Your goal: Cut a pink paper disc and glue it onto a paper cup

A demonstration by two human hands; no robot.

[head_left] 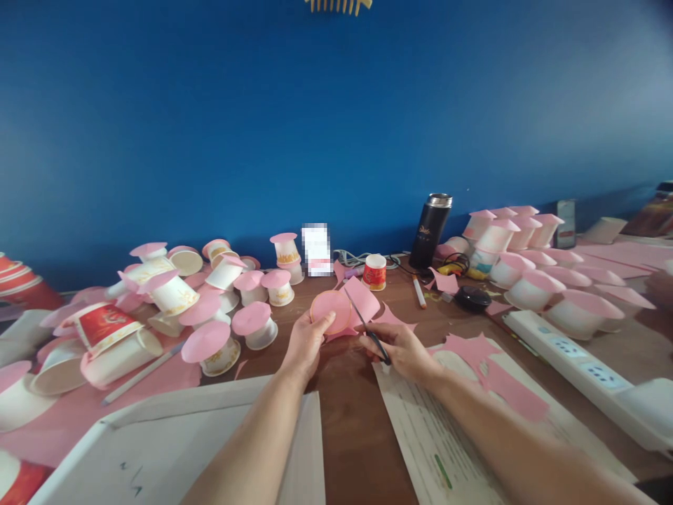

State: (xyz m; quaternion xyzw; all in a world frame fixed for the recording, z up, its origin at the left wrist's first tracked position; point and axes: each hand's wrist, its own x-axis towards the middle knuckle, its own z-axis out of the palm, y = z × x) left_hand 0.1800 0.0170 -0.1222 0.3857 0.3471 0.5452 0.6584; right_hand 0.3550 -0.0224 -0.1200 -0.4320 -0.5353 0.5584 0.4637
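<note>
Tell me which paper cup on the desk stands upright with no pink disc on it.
The small red cup behind the hands, beside the black flask. It stands alone, mouth up and bare; the others are white, overturned and capped with pink discs.

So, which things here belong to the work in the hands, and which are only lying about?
In use:
- left hand holding the pink paper disc
- right hand holding the scissors
- pink paper offcuts
- paper cups capped with pink discs

Lying about:
- black flask
- white power strip
- marker pen
- small red cup
- printed sheet
</note>
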